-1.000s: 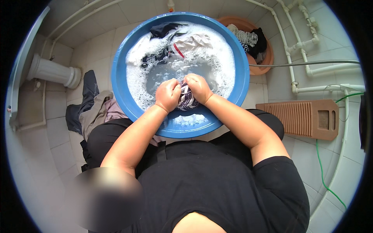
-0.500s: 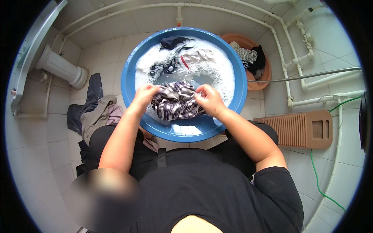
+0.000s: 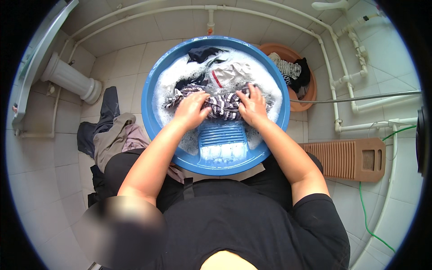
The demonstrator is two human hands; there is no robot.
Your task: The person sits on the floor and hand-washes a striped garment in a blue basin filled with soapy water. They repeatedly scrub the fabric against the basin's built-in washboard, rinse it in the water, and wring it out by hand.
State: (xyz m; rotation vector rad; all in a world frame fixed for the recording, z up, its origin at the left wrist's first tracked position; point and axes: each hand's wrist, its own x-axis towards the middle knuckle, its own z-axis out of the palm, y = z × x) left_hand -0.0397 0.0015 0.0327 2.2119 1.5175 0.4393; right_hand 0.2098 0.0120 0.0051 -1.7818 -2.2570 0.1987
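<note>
Cloth w/ dark & pale stripes (image 3: 223, 105) lies bunched crosswise in the blue tub (image 3: 219, 171), at the far end of its ridged slope (image 3: 222, 137), prob. b/c the ridges give wet fabric firm backing. Suds (image 3: 266, 74) lie around it; a pale garment (image 3: 234, 71) w/ a red strip (image 3: 216, 78) & a dark garment (image 3: 201, 55) sit beyond, which leaves the near ridges bare, prob. for working room. Tub sits btwn the person's bent legs (image 3: 119, 173), likely so both sides are in equal reach. L hand (image 3: 191, 109) rests on the cloth's left part, fingers lightly bent, thumb apart; R hand (image 3: 254, 108) is on the right part, fingers spread, thumb away from them. Neither is clenched; how hard they press, can't tell. They're set apart, prob. to keep the bundle stretched sideways. Brown washboard (image 3: 344, 157) lies off to the right, untouched; floor clothes (image 3: 119, 130) are at left, & an orange basin (image 3: 275, 47) behind holds others, prob. to keep piles separate.
</note>
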